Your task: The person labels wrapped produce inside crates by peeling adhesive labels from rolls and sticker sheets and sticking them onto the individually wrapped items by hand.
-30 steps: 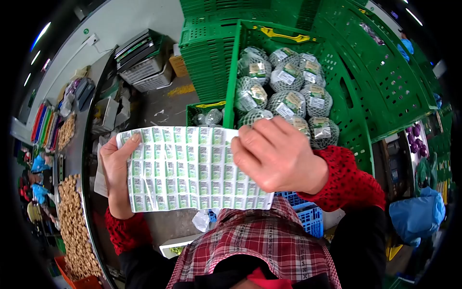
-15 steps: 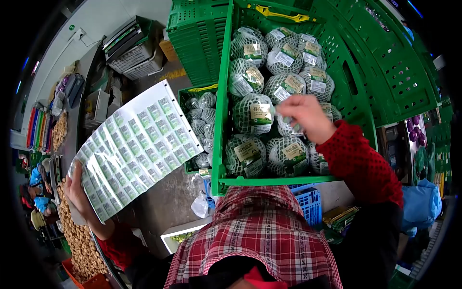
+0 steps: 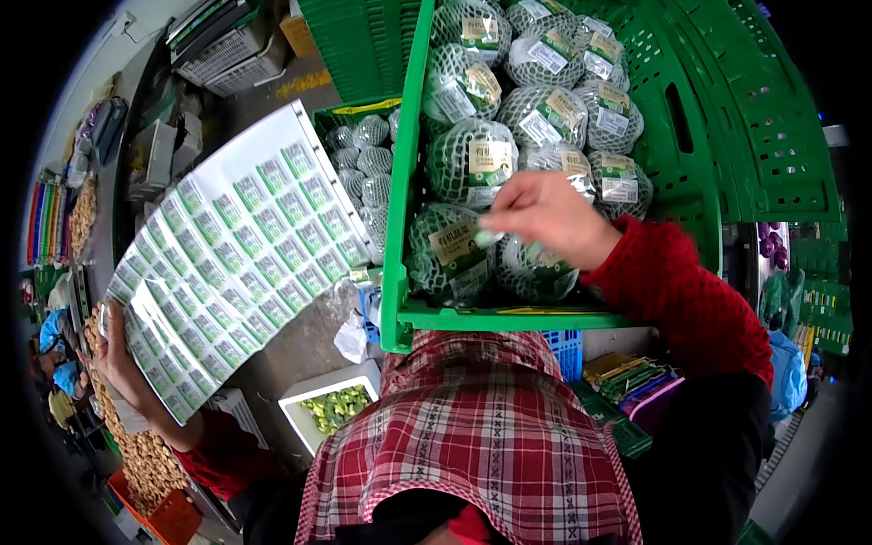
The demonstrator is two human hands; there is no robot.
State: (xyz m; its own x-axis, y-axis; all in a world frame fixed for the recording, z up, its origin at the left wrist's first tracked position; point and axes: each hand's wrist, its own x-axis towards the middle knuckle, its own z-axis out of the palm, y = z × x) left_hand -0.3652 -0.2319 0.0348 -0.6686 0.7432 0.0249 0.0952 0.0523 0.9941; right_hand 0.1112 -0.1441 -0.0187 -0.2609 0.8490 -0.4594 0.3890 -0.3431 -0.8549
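Note:
My left hand (image 3: pixel 127 368) grips the lower left edge of a large sheet of stickers (image 3: pixel 250 241), covered in rows of small green-and-white labels, some spots at the top bare. The sheet hangs curved at the left of the crate. My right hand (image 3: pixel 559 218) is in a pinch over the green crate (image 3: pixel 545 321), a small pale green sticker (image 3: pixel 488 238) at its fingertips. The sticker is right at the edge of a net-wrapped round vegetable (image 3: pixel 445 263) in the near left corner. Several more such netted vegetables (image 3: pixel 545 113), tagged with beige-and-green labels, fill the crate; my hand hides part of some.
Left of the large crate, a smaller one holds netted vegetables (image 3: pixel 374 162). A white box of green vegetables (image 3: pixel 336 409) stands on the floor below. Brown produce (image 3: pixel 145 463) lies along the far left. Green crates (image 3: pixel 354 45) are stacked behind.
My right hand has moved left and nearer, to the near left vegetable, with the sticker. The view has shifted, so the crate sits higher. My left hand still holds the sheet.

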